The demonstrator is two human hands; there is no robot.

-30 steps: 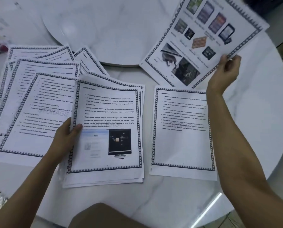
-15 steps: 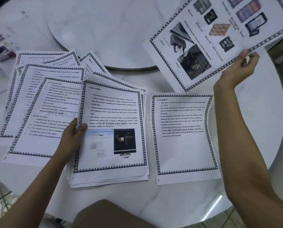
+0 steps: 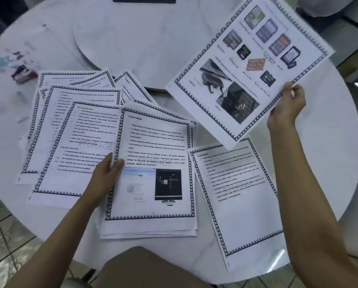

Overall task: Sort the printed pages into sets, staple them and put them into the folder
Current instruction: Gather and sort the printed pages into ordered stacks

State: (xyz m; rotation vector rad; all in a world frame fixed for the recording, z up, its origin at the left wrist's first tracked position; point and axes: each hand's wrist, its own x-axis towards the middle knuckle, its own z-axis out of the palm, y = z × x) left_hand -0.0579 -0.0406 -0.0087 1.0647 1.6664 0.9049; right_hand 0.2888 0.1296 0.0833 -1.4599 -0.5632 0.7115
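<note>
White marble table (image 3: 329, 163), round turntable (image 3: 145, 38)

The printed pages (image 3: 153, 163) are white with dark saw-tooth borders and grey watermarks; the table (image 3: 319, 154) is white marble; a small box (image 3: 24, 74) is maroon.

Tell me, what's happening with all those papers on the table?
Someone is sorting printed pages on a white table. The right hand pinches a picture page by its edge, lifted above the table. The left hand grips the left edge of the middle stack. A single text page lies to its right, and fanned pages lie to its left.
</note>
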